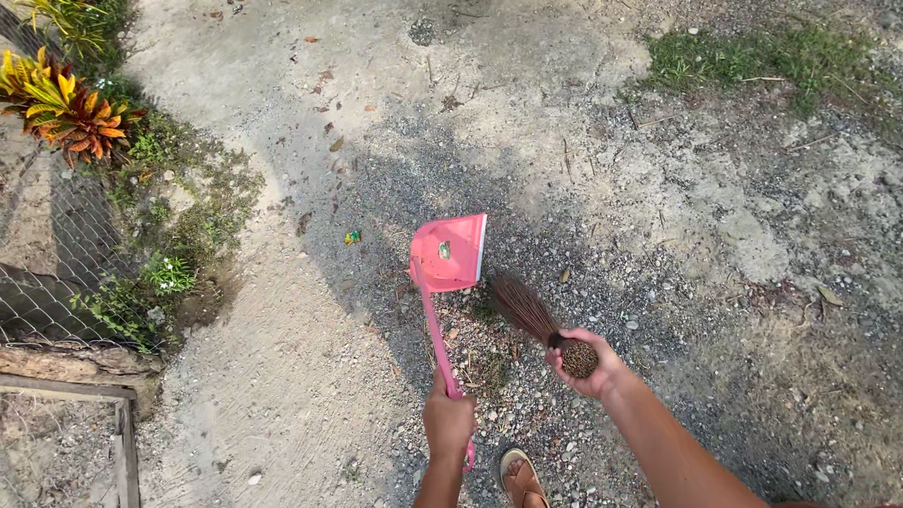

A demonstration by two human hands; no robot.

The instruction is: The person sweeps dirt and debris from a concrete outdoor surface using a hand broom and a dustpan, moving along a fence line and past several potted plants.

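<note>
**Sweeping the gravel path, pan nearly bare**

The person stands over a patch of grey gravel with a dustpan (450, 252) in one hand and a stick broom (527, 310) in the other. The left hand (448, 421) is closed tight round the lower end of the pan's long pink handle, low in the view; the pan itself sits well ahead of that hand, its mouth turned toward the broom. The right hand (583, 362) is wrapped fully round the bound butt of the broom, and the bristles fan out up and to the left from it, their tips just beside the pan's right edge.

I'd judge the work as barely begun here. Only one small scrap (444, 249) shows inside the pan. A little litter of dry bits (484, 362) lies on the gravel between handle and broom, not yet gathered. Further off, a green wrapper (353, 237) lies left of the pan, and dead leaves (329, 127) are scattered up the pale path beyond, well apart from both hands.

A sandalled foot (520, 478) shows at the bottom edge. A wire fence (56, 254) and a red-and-yellow plant (71, 108) stand at the left.
</note>
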